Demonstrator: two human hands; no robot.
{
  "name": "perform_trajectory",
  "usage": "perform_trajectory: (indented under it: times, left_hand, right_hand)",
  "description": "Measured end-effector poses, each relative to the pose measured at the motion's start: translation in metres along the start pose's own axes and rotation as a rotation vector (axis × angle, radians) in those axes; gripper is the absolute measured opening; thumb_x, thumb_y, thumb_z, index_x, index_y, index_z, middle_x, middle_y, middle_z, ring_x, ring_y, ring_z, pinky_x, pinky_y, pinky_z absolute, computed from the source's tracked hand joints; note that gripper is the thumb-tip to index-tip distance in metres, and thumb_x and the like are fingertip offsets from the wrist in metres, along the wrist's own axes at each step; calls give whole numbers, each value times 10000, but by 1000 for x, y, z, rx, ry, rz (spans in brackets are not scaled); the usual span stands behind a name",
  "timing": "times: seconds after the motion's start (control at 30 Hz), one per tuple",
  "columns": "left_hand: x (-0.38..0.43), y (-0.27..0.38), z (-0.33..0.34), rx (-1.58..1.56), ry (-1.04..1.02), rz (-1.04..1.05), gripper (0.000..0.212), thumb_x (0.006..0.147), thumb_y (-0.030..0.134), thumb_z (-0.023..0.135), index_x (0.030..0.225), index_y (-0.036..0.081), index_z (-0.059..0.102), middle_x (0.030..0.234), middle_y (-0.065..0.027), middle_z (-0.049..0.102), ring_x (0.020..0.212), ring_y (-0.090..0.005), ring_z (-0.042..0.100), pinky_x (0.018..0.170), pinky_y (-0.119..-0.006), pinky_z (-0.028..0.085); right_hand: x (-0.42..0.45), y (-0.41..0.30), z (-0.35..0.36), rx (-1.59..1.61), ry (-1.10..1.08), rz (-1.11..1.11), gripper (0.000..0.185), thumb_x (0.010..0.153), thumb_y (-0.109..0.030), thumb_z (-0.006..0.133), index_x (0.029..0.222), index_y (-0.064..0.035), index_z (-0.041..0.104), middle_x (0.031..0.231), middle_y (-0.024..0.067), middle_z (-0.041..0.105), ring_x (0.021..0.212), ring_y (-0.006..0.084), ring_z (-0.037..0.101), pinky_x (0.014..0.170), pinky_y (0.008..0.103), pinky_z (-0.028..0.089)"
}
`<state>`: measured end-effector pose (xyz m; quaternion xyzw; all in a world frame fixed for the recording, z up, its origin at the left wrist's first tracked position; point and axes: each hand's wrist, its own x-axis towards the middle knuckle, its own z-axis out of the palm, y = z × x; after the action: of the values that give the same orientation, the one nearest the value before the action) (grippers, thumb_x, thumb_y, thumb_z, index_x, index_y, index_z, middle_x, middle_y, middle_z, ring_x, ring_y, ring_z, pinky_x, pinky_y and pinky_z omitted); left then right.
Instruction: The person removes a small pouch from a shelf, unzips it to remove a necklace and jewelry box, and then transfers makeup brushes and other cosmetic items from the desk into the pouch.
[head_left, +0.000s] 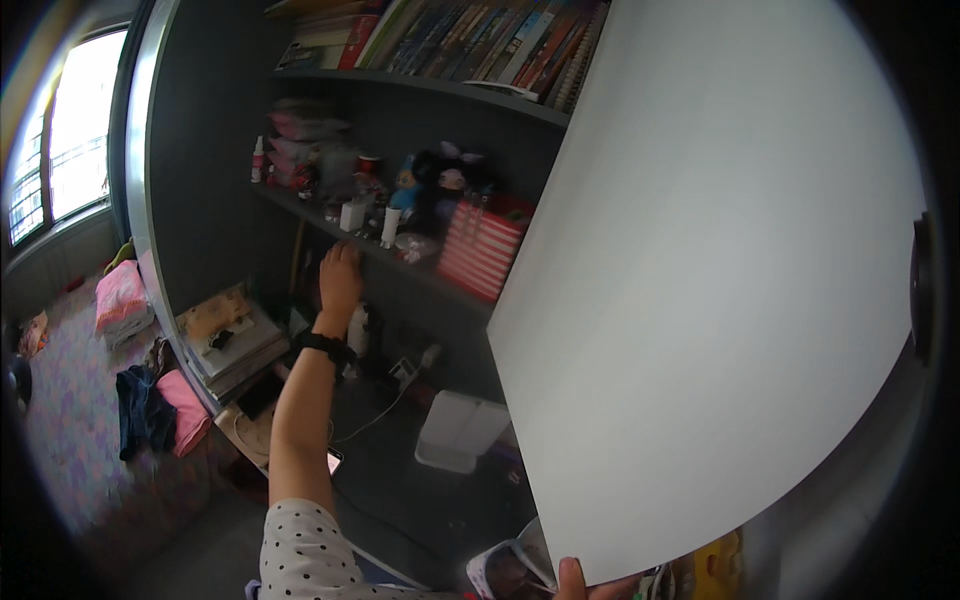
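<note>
My left hand is stretched out to the front edge of a dark cabinet's middle shelf. Its fingertips are hard to make out against the shelf, so I cannot tell whether they grip anything. Just above it, on the shelf, are a small white box and a white tube. A large white panel fills the right side. At its lower corner is my right hand, thumb against the panel and the rest mostly cut off by the picture's bottom edge.
A red-and-white striped box and a dark-haired doll share the middle shelf; books line the upper one. On the desk lie a clear plastic container, a phone and a white cable. Folded clothes rest on a bed at left.
</note>
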<state>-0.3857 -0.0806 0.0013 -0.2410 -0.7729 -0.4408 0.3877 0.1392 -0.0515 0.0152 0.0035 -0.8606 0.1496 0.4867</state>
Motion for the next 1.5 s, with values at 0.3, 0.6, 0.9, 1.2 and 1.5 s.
perform_trajectory:
  times: [0.3,0.6,0.9,1.2,1.5]
  left_hand:
    - [45,-1,6,158,-321,204,501,701,-98,447,1190,7,416,1265,-158,384,1157,-308,376,955,-371,339]
    - [36,-1,16,196,-289,162,477,714,-76,463,1182,13,433,1246,-162,405,1111,-314,423,913,-356,385]
    - [29,0,0,190,-108,282,239,741,7,470,966,-2,550,996,-142,559,909,-279,549,774,-321,470]
    - [2,17,-5,-263,160,-138,172,791,94,507,902,-15,579,778,-176,590,710,-289,591,591,-346,473]
    - [-306,-66,41,-1738,-623,-1251,137,820,76,494,931,6,536,941,-120,561,870,-251,545,753,-360,465]
  right_hand:
    - [-5,-7,2,-78,-28,69,625,788,-9,528,1307,43,184,1340,292,162,1105,398,390,878,446,348]
    - [-11,-2,6,-625,-8,-274,235,767,16,558,1001,0,529,1235,350,267,947,453,465,712,494,432]
    - [-15,-13,9,89,-50,323,274,759,14,562,1030,-8,528,1238,347,262,977,447,464,763,465,432]
    - [-11,-16,20,-580,-10,-256,270,770,-80,580,1031,-22,538,1301,319,208,1051,455,424,778,501,425]
    - [32,-16,40,217,-581,-153,457,788,-196,590,1202,-100,424,1362,160,232,1195,331,329,925,435,335]
